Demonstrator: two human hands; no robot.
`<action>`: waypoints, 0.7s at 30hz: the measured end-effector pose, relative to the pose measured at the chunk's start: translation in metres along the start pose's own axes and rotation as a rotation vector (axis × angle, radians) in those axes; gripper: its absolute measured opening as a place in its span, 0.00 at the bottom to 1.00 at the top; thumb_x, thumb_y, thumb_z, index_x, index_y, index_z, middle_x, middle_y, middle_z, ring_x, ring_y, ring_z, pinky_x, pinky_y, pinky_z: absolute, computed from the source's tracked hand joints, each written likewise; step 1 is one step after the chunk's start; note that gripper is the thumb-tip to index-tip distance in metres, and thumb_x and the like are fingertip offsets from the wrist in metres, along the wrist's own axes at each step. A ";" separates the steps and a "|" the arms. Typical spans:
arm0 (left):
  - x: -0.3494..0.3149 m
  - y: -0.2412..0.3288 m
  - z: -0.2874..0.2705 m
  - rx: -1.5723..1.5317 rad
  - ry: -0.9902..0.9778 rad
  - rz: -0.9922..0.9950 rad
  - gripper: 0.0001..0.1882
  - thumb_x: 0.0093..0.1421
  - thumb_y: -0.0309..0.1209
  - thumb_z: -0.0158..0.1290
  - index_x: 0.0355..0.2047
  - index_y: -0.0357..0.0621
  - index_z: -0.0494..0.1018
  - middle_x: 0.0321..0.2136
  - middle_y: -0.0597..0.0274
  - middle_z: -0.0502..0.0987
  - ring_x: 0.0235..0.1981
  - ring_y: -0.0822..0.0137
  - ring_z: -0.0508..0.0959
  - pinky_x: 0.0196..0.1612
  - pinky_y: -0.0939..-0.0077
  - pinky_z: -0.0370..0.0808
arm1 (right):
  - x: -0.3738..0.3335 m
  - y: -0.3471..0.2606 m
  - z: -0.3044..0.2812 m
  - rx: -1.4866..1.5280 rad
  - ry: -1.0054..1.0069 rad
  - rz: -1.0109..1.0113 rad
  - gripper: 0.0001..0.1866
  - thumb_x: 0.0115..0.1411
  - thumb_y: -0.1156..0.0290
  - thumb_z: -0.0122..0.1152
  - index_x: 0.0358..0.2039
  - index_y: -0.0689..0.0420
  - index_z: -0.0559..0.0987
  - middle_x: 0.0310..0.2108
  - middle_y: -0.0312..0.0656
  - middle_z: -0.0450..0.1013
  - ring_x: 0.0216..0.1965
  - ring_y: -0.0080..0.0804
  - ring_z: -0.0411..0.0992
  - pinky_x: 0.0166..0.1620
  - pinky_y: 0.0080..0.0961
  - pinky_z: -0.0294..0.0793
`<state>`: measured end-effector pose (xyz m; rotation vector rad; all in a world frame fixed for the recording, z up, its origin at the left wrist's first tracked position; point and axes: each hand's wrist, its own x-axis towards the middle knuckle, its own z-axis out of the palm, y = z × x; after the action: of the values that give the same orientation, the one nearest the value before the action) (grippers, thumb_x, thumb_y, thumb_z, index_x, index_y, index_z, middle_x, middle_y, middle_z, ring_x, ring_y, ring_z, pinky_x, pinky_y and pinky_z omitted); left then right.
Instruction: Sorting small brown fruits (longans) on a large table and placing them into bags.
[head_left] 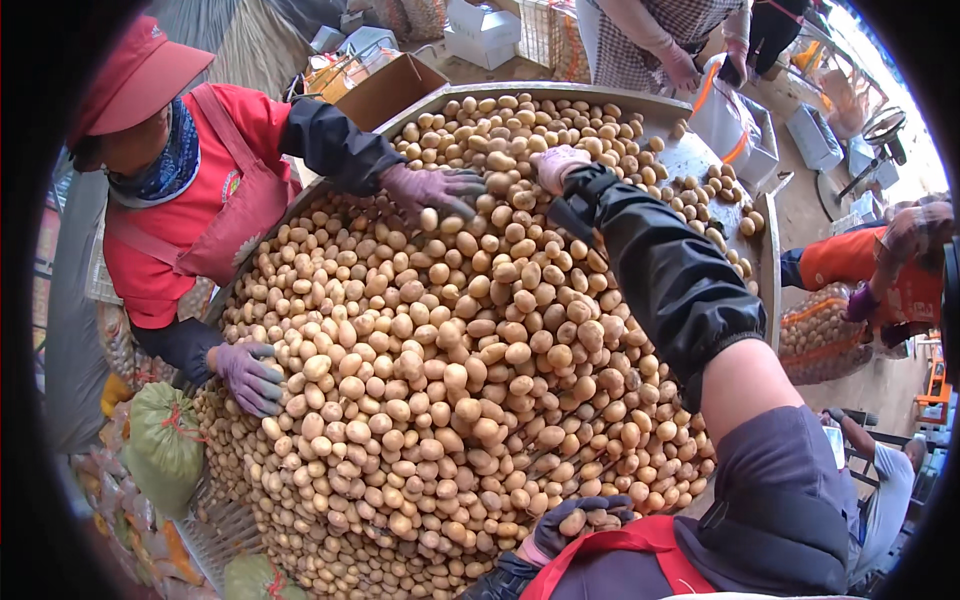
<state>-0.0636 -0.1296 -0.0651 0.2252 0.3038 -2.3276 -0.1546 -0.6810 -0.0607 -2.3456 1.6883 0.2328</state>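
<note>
A big heap of potatoes [430, 370] fills the metal-rimmed table [772, 270] before me. My right arm, in a black sleeve, stretches across the heap to its far side. There my right hand [560, 168], in a pale pink glove, rests on potatoes; its fingers are mostly hidden. A dark piece [570, 220] that I cannot identify sits by its wrist. Close to my body at the near edge, my left hand [560, 525], in a dark purple-grey glove, is curled around several potatoes [590, 520], palm up.
A co-worker in a red cap [150, 70] stands at left, one gloved hand [430, 192] near my right hand, the other [250, 378] on the heap's left edge. Green sacks [165, 445] stand lower left. An open cardboard box [390, 90] is beyond the rim. Other people work at right.
</note>
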 end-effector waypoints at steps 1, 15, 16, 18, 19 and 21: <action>0.009 0.001 0.010 -0.093 0.015 -0.038 0.34 0.67 0.45 0.49 0.63 0.28 0.60 0.64 0.37 0.62 0.63 0.43 0.66 0.67 0.49 0.62 | 0.009 0.024 0.005 0.028 0.016 0.028 0.17 0.60 0.66 0.56 0.50 0.50 0.80 0.49 0.48 0.77 0.53 0.45 0.75 0.53 0.39 0.75; 0.013 0.001 0.011 -0.107 -0.183 -0.001 0.30 0.62 0.40 0.52 0.62 0.39 0.66 0.65 0.50 0.63 0.54 0.58 0.67 0.67 0.50 0.60 | -0.380 -0.062 0.049 1.004 -0.430 -1.178 0.15 0.60 0.66 0.65 0.46 0.56 0.79 0.36 0.44 0.76 0.40 0.43 0.75 0.42 0.35 0.76; 0.008 0.000 0.015 -0.044 -0.178 0.007 0.30 0.62 0.40 0.52 0.61 0.39 0.67 0.65 0.50 0.63 0.56 0.57 0.67 0.67 0.50 0.59 | -0.368 -0.063 0.041 1.102 -0.349 -1.174 0.13 0.60 0.66 0.65 0.44 0.56 0.79 0.35 0.44 0.76 0.39 0.43 0.75 0.41 0.34 0.76; -0.004 -0.004 0.020 0.072 -0.177 0.017 0.29 0.62 0.41 0.52 0.59 0.39 0.69 0.65 0.50 0.63 0.59 0.55 0.65 0.68 0.50 0.57 | -0.324 -0.075 0.025 1.160 -0.375 -1.057 0.14 0.61 0.67 0.64 0.46 0.59 0.80 0.40 0.47 0.78 0.39 0.41 0.77 0.39 0.34 0.78; -0.007 -0.004 0.022 0.117 -0.180 0.014 0.28 0.62 0.41 0.52 0.59 0.39 0.70 0.66 0.49 0.63 0.61 0.54 0.64 0.68 0.49 0.56 | -0.298 -0.094 0.025 1.221 -0.174 -1.061 0.11 0.60 0.66 0.64 0.41 0.56 0.81 0.30 0.42 0.78 0.33 0.35 0.77 0.36 0.32 0.78; -0.009 -0.004 0.028 0.177 -0.181 -0.009 0.27 0.62 0.42 0.52 0.57 0.38 0.72 0.66 0.49 0.62 0.65 0.52 0.63 0.69 0.49 0.54 | -0.242 -0.139 0.015 1.294 0.032 -0.939 0.16 0.61 0.63 0.63 0.47 0.55 0.80 0.41 0.46 0.78 0.40 0.41 0.77 0.42 0.34 0.78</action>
<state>-0.0621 -0.1286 -0.0354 0.0983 0.0084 -2.3650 -0.0999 -0.4149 0.0034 -1.7199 0.2637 -0.8015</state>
